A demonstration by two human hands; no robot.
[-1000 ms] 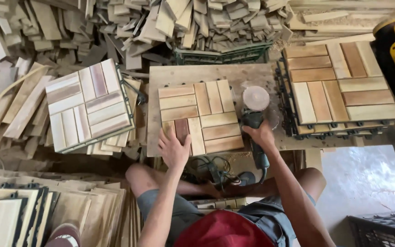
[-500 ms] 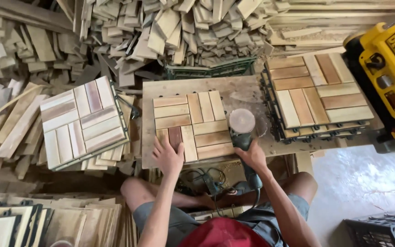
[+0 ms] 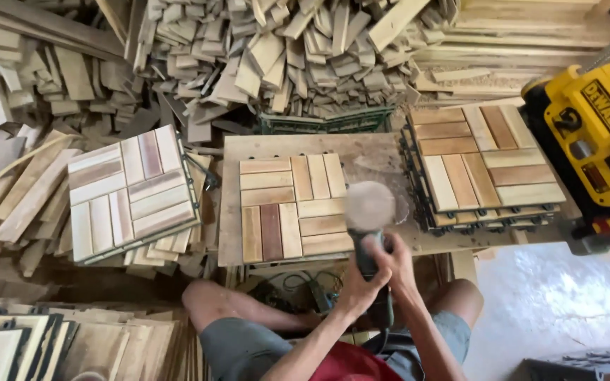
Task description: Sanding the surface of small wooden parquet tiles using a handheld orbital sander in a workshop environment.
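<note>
A square wooden slat tile (image 3: pixel 294 208) lies flat on a plywood work board (image 3: pixel 379 159) in front of my knees. I hold a hand-held disc sander (image 3: pixel 368 243) at the tile's right edge, its round pad blurred from spinning. My left hand (image 3: pixel 356 283) wraps the sander's dark body from the left. On the other side, my right hand (image 3: pixel 402 262) grips the same body. Both hands are off the tile. A dark cable runs from the tool down between my legs.
One stack of slat tiles (image 3: pixel 132 190) sits to the left of the board, another (image 3: pixel 485 162) to the right. A yellow benchtop machine (image 3: pixel 594 141) stands at far right. Loose wood offcuts (image 3: pixel 284 56) pile behind, over a green crate (image 3: pixel 326 121). More tiles (image 3: pixel 15 346) lean at bottom left.
My left hand has come off the tile and joined the right hand on the sander. The sander has shifted from over the tile to its right edge.
</note>
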